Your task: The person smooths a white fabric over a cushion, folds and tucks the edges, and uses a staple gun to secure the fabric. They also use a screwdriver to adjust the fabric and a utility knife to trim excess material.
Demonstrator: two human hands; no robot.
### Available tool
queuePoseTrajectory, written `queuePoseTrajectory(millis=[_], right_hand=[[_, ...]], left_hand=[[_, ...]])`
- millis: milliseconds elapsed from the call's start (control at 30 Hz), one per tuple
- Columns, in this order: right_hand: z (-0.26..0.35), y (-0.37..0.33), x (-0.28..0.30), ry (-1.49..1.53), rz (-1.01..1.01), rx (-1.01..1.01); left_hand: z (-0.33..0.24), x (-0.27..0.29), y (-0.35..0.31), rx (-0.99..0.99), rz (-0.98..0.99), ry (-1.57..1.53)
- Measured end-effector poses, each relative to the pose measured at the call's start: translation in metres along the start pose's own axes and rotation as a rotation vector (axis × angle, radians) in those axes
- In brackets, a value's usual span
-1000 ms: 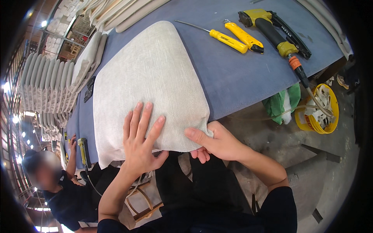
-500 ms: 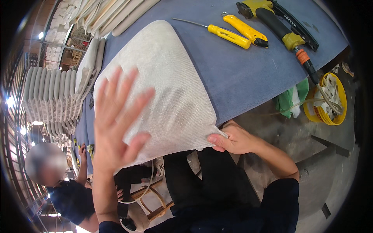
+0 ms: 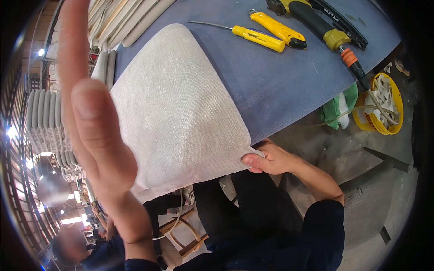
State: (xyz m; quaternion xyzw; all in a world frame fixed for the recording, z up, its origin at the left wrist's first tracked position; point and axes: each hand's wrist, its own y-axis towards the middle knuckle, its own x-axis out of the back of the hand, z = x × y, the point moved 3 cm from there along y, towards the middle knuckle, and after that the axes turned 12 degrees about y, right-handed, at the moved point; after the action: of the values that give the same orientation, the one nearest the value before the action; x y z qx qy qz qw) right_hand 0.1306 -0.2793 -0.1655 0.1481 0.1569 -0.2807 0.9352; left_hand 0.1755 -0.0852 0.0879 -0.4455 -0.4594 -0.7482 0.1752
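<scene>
A seat cushion (image 3: 181, 104) covered in pale, coarse-woven fabric lies at the near edge of the blue worktable. Its loose cloth corner (image 3: 254, 152) sticks out at the near right, pinched between the thumb and fingers of my right hand (image 3: 271, 158). My left hand (image 3: 104, 131) is raised close in front of me, over the cushion's left side. Its thumb stands out and a finger stretches up past the top edge; the other fingers are hidden. Nothing shows in that hand.
On the blue table (image 3: 280, 95) lie a yellow-handled screwdriver (image 3: 257, 38), a yellow utility knife (image 3: 278, 29) and a black-and-yellow staple gun (image 3: 312, 22) with its hose. A yellow bucket of scraps (image 3: 391, 108) stands right. Cushions (image 3: 43, 115) are stacked left, near another person (image 3: 97, 250).
My left hand has lifted off the area above the cushion, moving left and nearer to me. My right hand keeps its pinch on the fabric corner. The other person has shifted lower in view.
</scene>
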Motion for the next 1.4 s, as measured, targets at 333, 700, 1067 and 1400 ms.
queuePoseTrajectory(millis=[333,700,1067,1400], right_hand=[[0.002,0.006,-0.006,-0.008,-0.031,0.082],[-0.021,0.008,0.003,-0.023,-0.003,0.093],[-0.01,-0.004,-0.005,-0.494,-0.202,0.299],[0.191,0.01,0.05,-1.962,-0.946,0.553]], left_hand=[[-0.059,-0.038,-0.012,-0.144,0.675,0.252],[-0.057,-0.048,-0.046,0.092,0.724,0.206],[-0.08,-0.04,-0.067,0.114,0.614,0.287],[-0.078,-0.031,-0.086,0.131,0.306,0.268]])
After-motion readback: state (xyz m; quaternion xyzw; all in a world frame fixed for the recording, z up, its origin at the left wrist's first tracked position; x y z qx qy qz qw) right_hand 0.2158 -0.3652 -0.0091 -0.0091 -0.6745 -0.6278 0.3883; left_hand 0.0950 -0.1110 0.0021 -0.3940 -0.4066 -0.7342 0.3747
